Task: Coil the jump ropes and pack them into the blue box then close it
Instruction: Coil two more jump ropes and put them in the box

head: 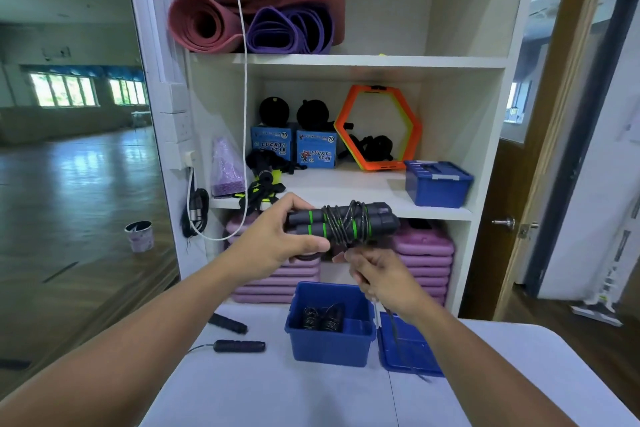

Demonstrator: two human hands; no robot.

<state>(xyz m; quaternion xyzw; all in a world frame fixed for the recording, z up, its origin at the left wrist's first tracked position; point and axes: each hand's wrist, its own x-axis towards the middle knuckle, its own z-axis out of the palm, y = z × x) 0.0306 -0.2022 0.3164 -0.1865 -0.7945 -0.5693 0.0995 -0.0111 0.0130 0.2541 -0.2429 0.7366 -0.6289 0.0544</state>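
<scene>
The grey jump rope with green bands [341,224] is held up in the air, above and a little beyond the open blue box [329,347]; its two handles lie side by side with the black cord wound round their middle; the loose tail of cord [394,329] drops from the bundle's right side, down over the box's lid [408,350], which lies flat on the desk [277,392] just right of the box.

What may go wrong: the windings look loose and uneven, so if the tail goes slack or is left untucked the coil could spring open on its way into the box; the hanging tail could drag the lid or snag the box rim; the box already holds dark coiled ropes, so a fat bundle might keep the lid from seating.

The left grip [277,239] is wrapped round the handles' left ends; the right grip [377,274], just below the bundle's right half, pinches the tail; the bundle sits between them.

Left of the box a black-handled rope [239,346] lies uncoiled on the desk, not yet packed.
</scene>
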